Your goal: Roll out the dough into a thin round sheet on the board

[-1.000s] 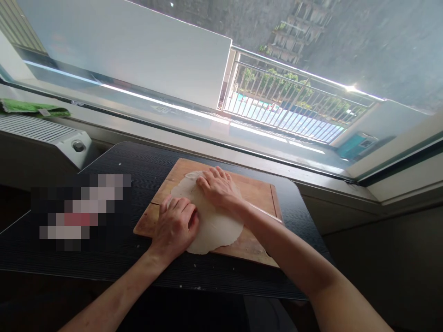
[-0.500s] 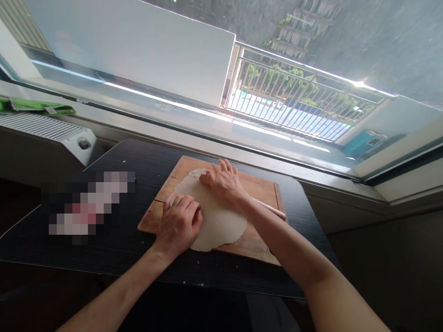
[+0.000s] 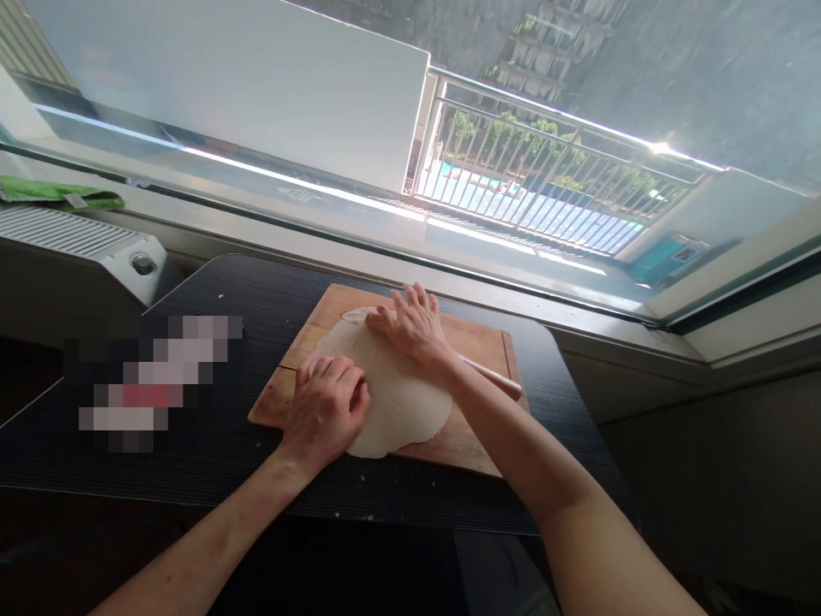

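A thin, pale sheet of dough (image 3: 398,402) lies spread over a wooden cutting board (image 3: 481,449), its near edge hanging slightly past the board. My left hand (image 3: 330,402) is at the left edge of the dough, its fingers curled down onto it and their tips hidden. At the far edge, my right hand (image 3: 414,325) lies with fingers stretched and apart, its thumb side against the dough. A wooden rolling pin (image 3: 491,376) rests on the board's right side. It runs in behind my right wrist, so whether the palm touches it I cannot tell.
The board rests on a dark table (image 3: 211,466) with white specks near its front edge. A blurred-out item (image 3: 186,368) lies at the left. Beyond stand a white radiator (image 3: 77,244) with a green cloth (image 3: 57,195) above it, and a large window.
The whole view has shifted slightly, so everything sits a little further left and up. Both hands keep nearly the same place on the dough, with the right fingers spread a little wider.
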`<move>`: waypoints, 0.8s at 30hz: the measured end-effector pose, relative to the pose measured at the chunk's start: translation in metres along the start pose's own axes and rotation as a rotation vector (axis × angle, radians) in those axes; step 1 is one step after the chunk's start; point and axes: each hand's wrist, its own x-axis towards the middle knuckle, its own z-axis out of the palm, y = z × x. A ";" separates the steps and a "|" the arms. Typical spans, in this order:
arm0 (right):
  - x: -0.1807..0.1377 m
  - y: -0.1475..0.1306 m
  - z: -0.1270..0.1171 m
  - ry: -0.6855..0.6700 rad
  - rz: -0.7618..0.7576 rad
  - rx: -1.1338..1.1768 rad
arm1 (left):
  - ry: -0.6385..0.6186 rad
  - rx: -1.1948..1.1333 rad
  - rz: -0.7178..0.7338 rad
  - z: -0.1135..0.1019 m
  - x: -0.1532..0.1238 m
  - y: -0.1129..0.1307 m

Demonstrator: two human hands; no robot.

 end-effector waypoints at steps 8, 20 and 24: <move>-0.014 -0.007 -0.013 -0.111 -0.026 0.022 | 0.008 0.003 0.004 0.000 0.000 -0.001; 0.026 0.017 -0.012 -0.094 0.094 -0.009 | 0.014 0.023 0.020 0.000 0.000 -0.001; -0.015 0.002 -0.004 -0.142 -0.088 0.029 | 0.009 0.025 0.013 -0.001 0.000 0.000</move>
